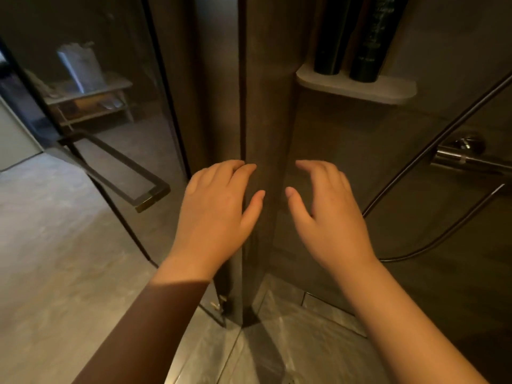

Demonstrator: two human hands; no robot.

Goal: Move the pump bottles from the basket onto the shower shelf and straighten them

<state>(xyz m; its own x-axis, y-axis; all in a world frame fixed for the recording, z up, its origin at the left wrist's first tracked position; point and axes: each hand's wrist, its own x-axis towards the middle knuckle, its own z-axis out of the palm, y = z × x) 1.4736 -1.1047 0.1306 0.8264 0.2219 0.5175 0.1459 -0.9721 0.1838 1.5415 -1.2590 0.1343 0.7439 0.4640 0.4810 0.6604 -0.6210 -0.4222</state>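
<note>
Head view shows two dark pump bottles (349, 37) standing side by side on the white shower shelf (388, 91) — tops cut off, basket not seen. Both the left hand (216, 209) and right hand (329, 214) hang low, fingers spread, holding nothing. To straighten well, reach up slowly and turn each bottle gently — don't knock them.

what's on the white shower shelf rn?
Two dark cylindrical bottles stand side by side on the white shelf. Their tops are cut off by the frame, so pumps can't be confirmed.
</note>
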